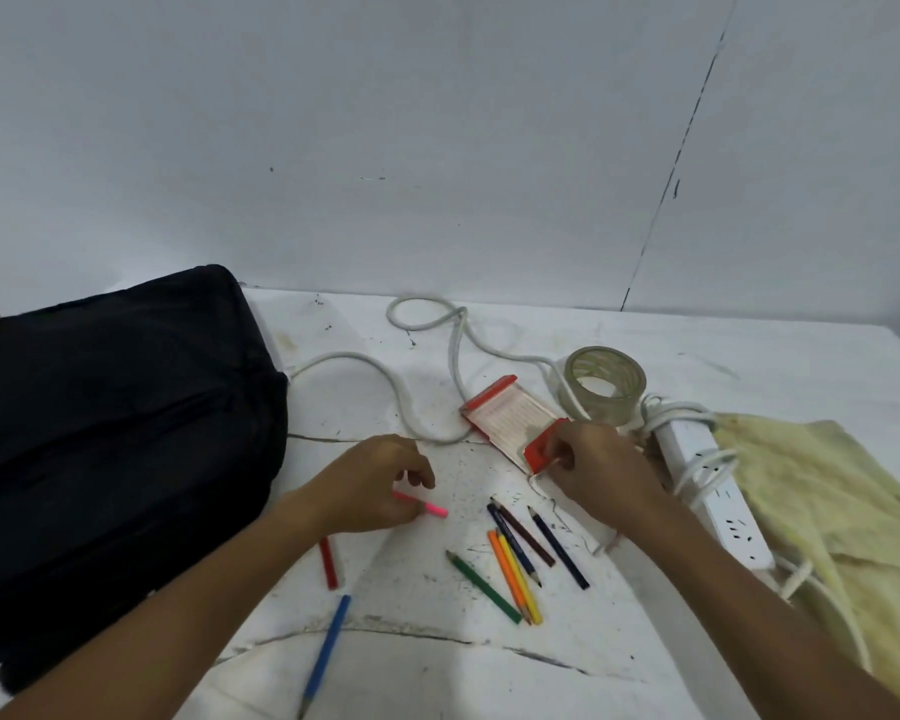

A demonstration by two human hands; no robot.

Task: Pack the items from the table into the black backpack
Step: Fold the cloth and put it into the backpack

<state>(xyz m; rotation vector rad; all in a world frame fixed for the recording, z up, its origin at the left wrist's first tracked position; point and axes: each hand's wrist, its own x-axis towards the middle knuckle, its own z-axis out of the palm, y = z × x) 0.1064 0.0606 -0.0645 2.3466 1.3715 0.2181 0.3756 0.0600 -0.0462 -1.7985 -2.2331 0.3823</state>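
At the far left we have the black backpack (115,433) lying flat on the table (411,662), its opening not visible to us. Just beside it our left hand (375,480) curls its fingers around a pink pencil (421,504), pinching it near the middle. Below lie a red pencil (328,563) and a blue pencil (326,652), then a loose fan of coloured pencils (515,558). These look light, stiff and apt to roll, so we judge them best gathered as a bundle and held mid-shaft. Our right hand (598,470) pinches the red flap of the pencil box (510,418), thin card that would crush easily. Further right sit a tape roll (606,384), a power strip (707,491) and a yellow cloth (842,511).
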